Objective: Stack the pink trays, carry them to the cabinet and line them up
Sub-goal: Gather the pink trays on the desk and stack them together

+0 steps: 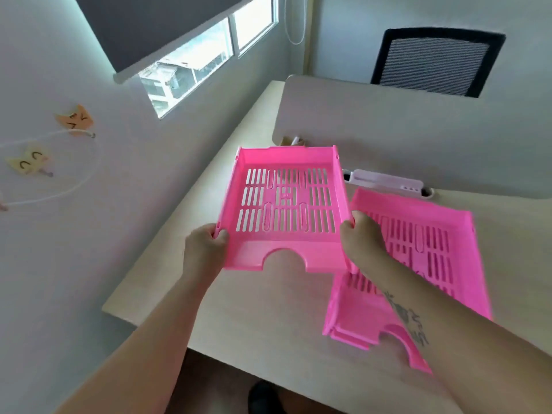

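A pink slotted tray [286, 204] is held above the desk, its notched front edge toward me. My left hand [204, 249] grips its left side wall, and my right hand [363, 240] grips its right side wall. To the right, more pink trays [424, 252] lie on the desk; they look like two nested together, partly hidden under my right forearm. No cabinet is in view.
The pale wooden desk [254, 318] has a grey divider panel [403, 135] at its back. A white power strip [385, 182] lies against the divider. A black mesh chair [439, 61] stands behind it. The wall and window are to the left.
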The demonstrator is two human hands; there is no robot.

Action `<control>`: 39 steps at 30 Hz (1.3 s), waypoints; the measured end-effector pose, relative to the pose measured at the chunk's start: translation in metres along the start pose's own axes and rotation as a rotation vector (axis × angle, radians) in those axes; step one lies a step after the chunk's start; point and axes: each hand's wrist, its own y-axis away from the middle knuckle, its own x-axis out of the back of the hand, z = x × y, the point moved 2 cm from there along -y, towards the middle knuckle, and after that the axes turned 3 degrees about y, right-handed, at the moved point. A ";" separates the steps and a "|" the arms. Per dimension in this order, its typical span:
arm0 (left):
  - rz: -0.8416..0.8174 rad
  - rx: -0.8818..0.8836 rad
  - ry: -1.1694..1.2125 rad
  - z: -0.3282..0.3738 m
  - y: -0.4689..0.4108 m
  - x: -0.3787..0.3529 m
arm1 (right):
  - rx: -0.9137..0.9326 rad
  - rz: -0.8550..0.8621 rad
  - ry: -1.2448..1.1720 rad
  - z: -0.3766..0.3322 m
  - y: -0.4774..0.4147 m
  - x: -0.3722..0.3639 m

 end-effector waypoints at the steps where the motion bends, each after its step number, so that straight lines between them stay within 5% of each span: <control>1: -0.034 -0.026 0.004 0.016 0.009 -0.018 | -0.016 0.030 -0.007 0.017 0.003 0.021; 11: -0.184 -0.223 -0.114 0.107 0.093 -0.146 | -0.137 0.230 -0.059 0.153 0.055 0.164; 30: -0.344 -0.178 -0.031 0.059 0.142 -0.163 | -0.284 0.261 0.024 0.196 0.102 0.131; 39: -0.556 -0.035 0.252 0.023 0.161 -0.160 | -0.393 0.256 -0.309 0.198 0.126 0.125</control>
